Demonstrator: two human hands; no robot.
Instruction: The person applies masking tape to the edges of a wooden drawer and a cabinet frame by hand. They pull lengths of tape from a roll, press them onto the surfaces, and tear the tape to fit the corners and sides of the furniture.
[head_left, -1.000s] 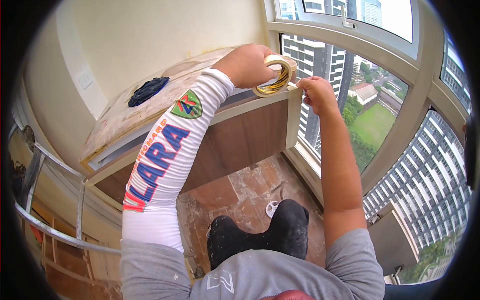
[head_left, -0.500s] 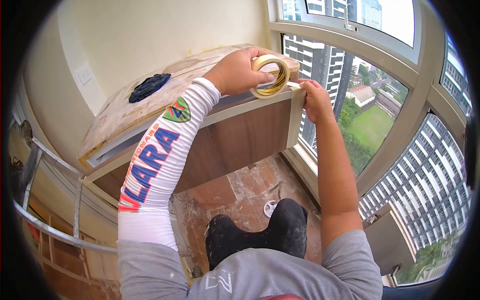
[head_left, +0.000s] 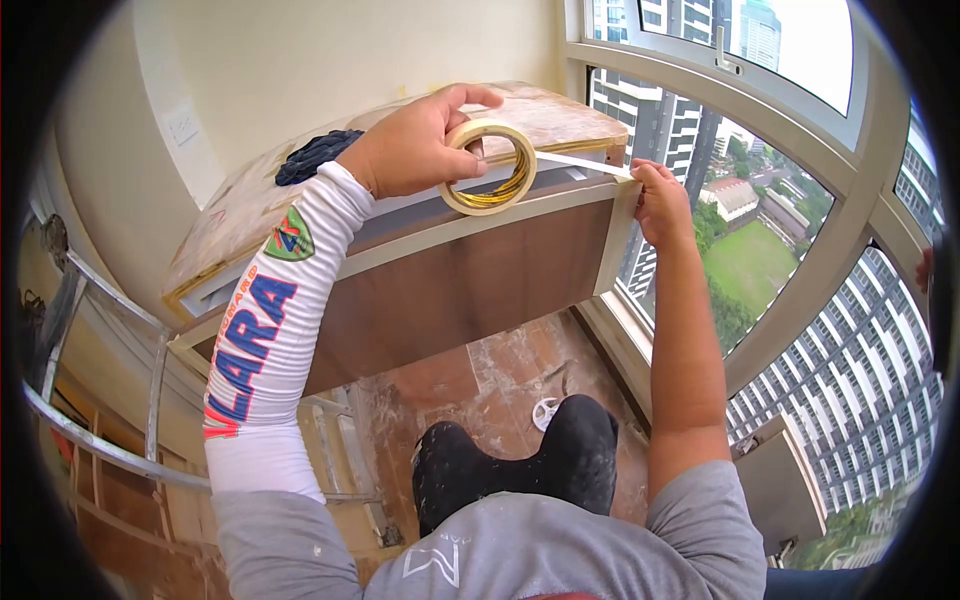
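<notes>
Tape in a round cream roll (head_left: pixel 485 208) sits pinched in our left hand (head_left: pixel 405 152), near the flat brown panel (head_left: pixel 460 285). Our right hand (head_left: pixel 664 205) pinches its thin pale strip (head_left: pixel 585 164) (it looks tight); crooked pulling could twist it.

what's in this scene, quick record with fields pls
left hand: holds tape roll, thumb and finger through its core; hand bare, white sleeve behind it
right hand: pinches tape strip near the panel's upper corner
tape strip: pulled out between roll and right hand
brown panel: upright, pale frame
worktop: stained, dark bundled cloth on it
left side: metal ladder
</notes>
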